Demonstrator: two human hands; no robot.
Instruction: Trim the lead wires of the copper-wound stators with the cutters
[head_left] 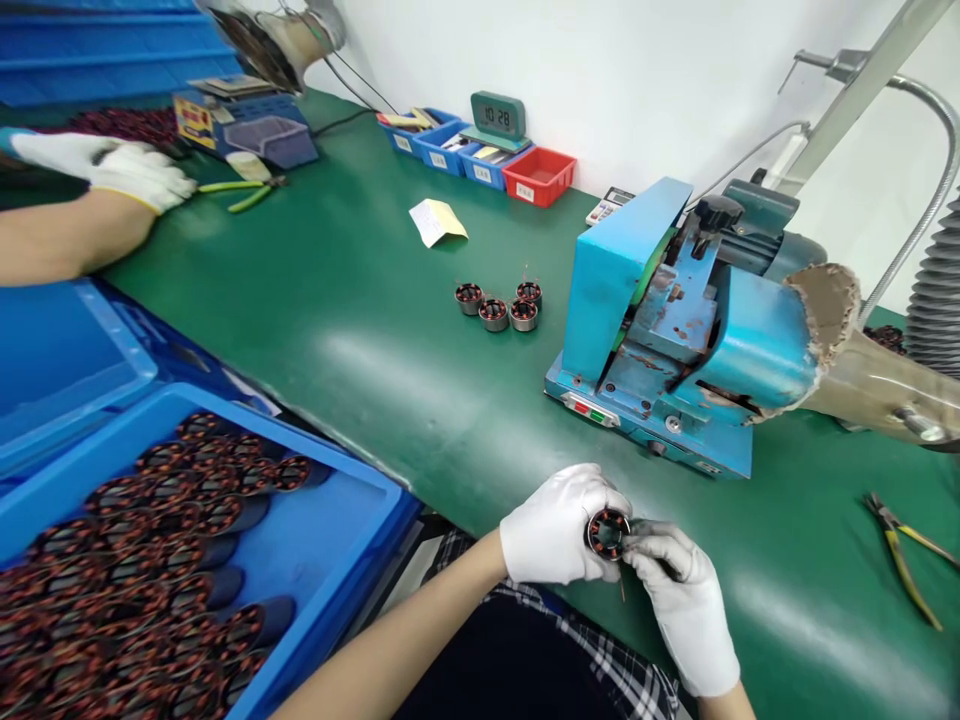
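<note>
Near the table's front edge, my left hand point(566, 525) in a white glove grips a round stator with copper windings point(607, 533), its open face turned up. My right hand point(673, 570), also gloved and with darkened fingertips, is closed at the stator's right side; its fingers are pinched together, but what lies between them is too small to tell. A thin copper wire hangs below the stator. Farther back on the green table point(360, 260) stand several similar stators point(493, 315).
A blue grinding machine point(652, 330) stands behind my hands. Pliers point(900, 550) lie at the right. A blue bin point(337, 450) of stators is at the lower left. Another person's gloved hands point(139, 172) are at the upper left, beside green-handled pliers point(244, 190). Small bins point(540, 177) line the wall.
</note>
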